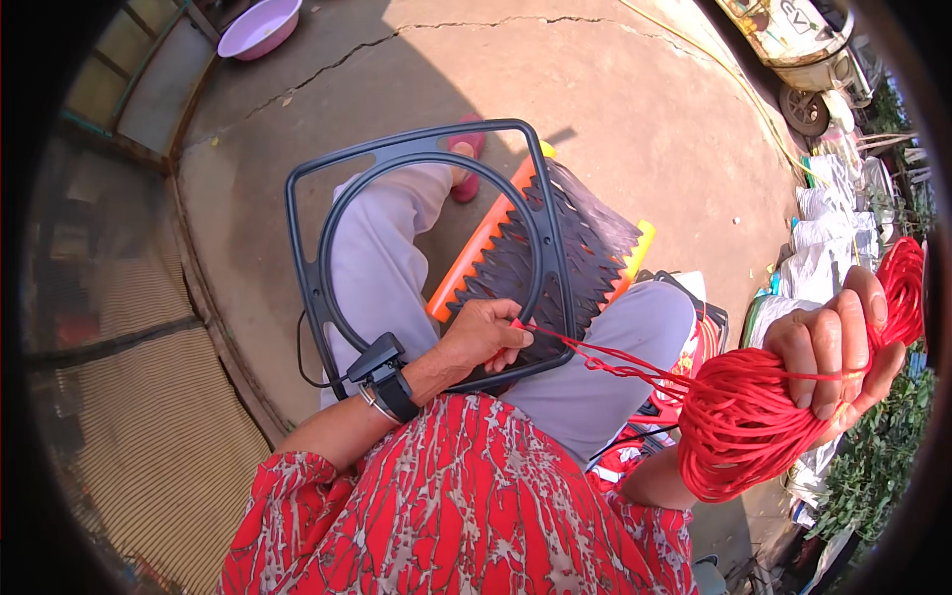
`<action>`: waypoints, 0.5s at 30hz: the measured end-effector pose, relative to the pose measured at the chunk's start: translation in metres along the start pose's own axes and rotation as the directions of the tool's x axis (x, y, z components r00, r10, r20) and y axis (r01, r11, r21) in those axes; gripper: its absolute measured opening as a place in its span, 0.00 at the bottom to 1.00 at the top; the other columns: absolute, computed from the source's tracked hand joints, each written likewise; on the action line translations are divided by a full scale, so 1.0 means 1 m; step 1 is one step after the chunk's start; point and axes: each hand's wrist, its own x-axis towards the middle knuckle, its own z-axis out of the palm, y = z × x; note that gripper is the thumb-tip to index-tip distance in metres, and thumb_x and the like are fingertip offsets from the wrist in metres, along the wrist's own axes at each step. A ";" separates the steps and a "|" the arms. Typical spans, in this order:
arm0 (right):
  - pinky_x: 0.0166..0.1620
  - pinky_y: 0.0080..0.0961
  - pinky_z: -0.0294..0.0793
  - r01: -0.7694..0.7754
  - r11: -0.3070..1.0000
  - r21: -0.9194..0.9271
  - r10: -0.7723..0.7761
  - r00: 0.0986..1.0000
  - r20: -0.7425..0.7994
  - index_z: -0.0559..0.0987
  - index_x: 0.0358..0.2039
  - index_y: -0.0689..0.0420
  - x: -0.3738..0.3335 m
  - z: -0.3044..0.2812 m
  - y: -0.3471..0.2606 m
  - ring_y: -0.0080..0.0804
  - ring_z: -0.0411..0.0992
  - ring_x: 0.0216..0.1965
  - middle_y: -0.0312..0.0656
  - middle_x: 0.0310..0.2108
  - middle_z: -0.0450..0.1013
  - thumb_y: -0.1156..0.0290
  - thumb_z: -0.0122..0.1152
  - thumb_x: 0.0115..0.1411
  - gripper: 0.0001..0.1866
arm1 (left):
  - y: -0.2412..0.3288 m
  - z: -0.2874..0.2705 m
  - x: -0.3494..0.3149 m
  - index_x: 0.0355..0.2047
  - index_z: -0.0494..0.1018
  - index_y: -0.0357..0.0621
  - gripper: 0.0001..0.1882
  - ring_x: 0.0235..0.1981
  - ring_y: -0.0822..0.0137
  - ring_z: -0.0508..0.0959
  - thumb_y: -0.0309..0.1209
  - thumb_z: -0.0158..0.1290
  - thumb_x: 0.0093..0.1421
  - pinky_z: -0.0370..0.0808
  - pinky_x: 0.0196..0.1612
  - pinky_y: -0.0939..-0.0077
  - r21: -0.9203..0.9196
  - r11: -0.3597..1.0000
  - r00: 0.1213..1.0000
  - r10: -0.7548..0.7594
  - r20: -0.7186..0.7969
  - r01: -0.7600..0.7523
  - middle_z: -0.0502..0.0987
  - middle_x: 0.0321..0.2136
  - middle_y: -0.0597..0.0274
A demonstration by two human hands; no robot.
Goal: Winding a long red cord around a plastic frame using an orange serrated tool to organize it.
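A bundle of red cord (739,421) is out to the person's right, the right hand's (831,347) fingers clamped around it. Strands stretch to the left hand (481,332), whose fingers pinch them at the lower right of a black frame (548,220) with a round inner ring, above the lap. Farther off, a pink basin (260,28) rests on the ground (635,109).

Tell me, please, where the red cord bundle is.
In the head view, the red cord bundle is at right, gripped in the right hand, with strands stretching to the left hand.
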 end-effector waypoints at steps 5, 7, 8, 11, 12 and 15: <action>0.19 0.18 0.65 0.013 0.998 -0.063 -0.015 0.999 -0.029 0.60 0.43 0.57 -0.006 0.003 0.001 0.20 0.65 0.15 0.32 0.20 0.64 0.62 0.47 0.68 0.13 | -0.007 0.004 -0.002 0.27 0.74 0.39 0.04 0.09 0.80 0.67 0.25 0.57 0.56 0.59 0.10 0.85 0.006 0.999 0.998 -0.034 -0.047 0.034 0.71 0.13 0.67; 0.19 0.18 0.65 0.012 0.997 -0.077 -0.013 1.000 -0.008 0.60 0.43 0.57 -0.003 0.003 0.002 0.19 0.64 0.15 0.32 0.20 0.64 0.61 0.46 0.69 0.13 | -0.008 0.007 -0.003 0.24 0.72 0.37 0.08 0.11 0.77 0.70 0.28 0.58 0.55 0.62 0.12 0.80 0.095 0.995 0.997 -0.028 -0.066 0.034 0.71 0.12 0.64; 0.19 0.18 0.64 0.003 0.997 -0.077 -0.002 1.000 0.003 0.60 0.43 0.57 -0.002 0.005 0.004 0.19 0.64 0.15 0.32 0.20 0.64 0.60 0.44 0.69 0.13 | -0.017 0.008 -0.001 0.24 0.72 0.37 0.08 0.11 0.77 0.70 0.28 0.58 0.55 0.62 0.12 0.80 0.093 0.995 0.997 -0.026 -0.066 0.032 0.71 0.12 0.64; 0.17 0.16 0.64 0.030 0.999 -0.039 -0.032 0.998 -0.050 0.60 0.38 0.56 0.003 0.018 0.019 0.20 0.63 0.14 0.32 0.18 0.63 0.65 0.46 0.68 0.09 | -0.033 0.009 0.005 0.22 0.70 0.35 0.13 0.13 0.70 0.73 0.32 0.60 0.54 0.67 0.18 0.70 0.453 0.872 0.963 0.251 -0.094 -0.183 0.71 0.12 0.59; 0.19 0.18 0.65 0.015 0.999 -0.029 -0.016 1.000 -0.021 0.60 0.38 0.57 0.005 0.017 0.021 0.20 0.63 0.15 0.32 0.18 0.63 0.65 0.46 0.68 0.10 | -0.022 0.015 -0.003 0.22 0.69 0.35 0.15 0.15 0.62 0.74 0.34 0.59 0.54 0.69 0.22 0.64 0.553 0.803 0.940 0.327 -0.094 -0.224 0.71 0.12 0.55; 0.23 0.20 0.64 0.017 1.000 0.007 -0.017 1.000 0.009 0.62 0.45 0.58 0.007 0.019 0.031 0.19 0.63 0.17 0.31 0.21 0.64 0.58 0.44 0.70 0.15 | -0.022 0.021 -0.004 0.21 0.67 0.33 0.17 0.18 0.51 0.75 0.36 0.56 0.57 0.68 0.26 0.57 0.707 0.652 0.882 0.463 -0.085 -0.274 0.69 0.14 0.46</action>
